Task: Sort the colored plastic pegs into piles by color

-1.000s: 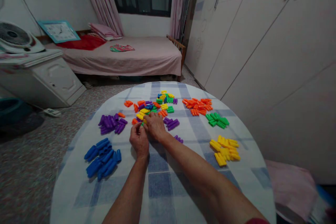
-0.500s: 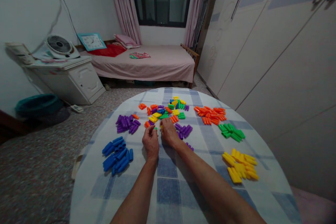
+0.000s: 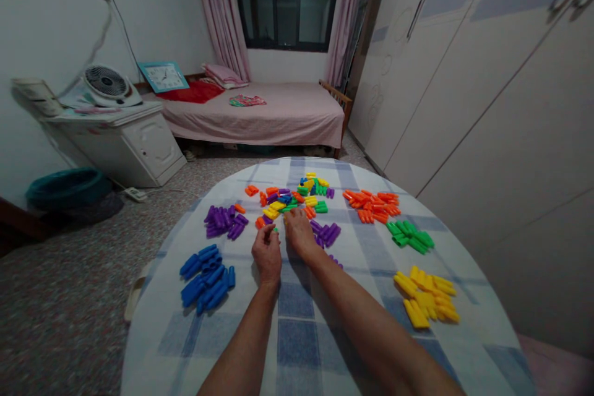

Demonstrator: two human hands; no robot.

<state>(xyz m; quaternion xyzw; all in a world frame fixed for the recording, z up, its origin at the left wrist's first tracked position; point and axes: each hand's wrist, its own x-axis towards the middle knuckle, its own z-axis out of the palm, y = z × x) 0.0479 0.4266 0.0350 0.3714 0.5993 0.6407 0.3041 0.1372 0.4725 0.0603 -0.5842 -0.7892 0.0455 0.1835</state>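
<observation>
My left hand point(image 3: 267, 255) is closed near the middle of the round table, with a bit of a green plastic piece point(image 3: 276, 230) showing at its fingertips. Just right of it, my right hand point(image 3: 299, 234) reaches to the near edge of a mixed-colour pile, fingers bent down and together; what they grip is hidden. That pile holds yellow pieces point(image 3: 271, 213), green pieces point(image 3: 321, 206) and others in orange, purple and blue. Purple pieces point(image 3: 330, 234) lie beside my right wrist, partly covered by the forearm.
Sorted heaps surround my hands: purple pieces point(image 3: 221, 221) and blue pieces point(image 3: 206, 281) on the left, orange pieces point(image 3: 371, 203), green pieces point(image 3: 411, 235) and yellow pieces point(image 3: 427, 297) on the right. The checked tablecloth point(image 3: 297, 340) covers the table. A bed point(image 3: 278, 114) stands beyond.
My right hand's fingers have shifted slightly at the edge of the mixed pile, and the yellow seen between the hands shows less. The left hand stays nearly in place.
</observation>
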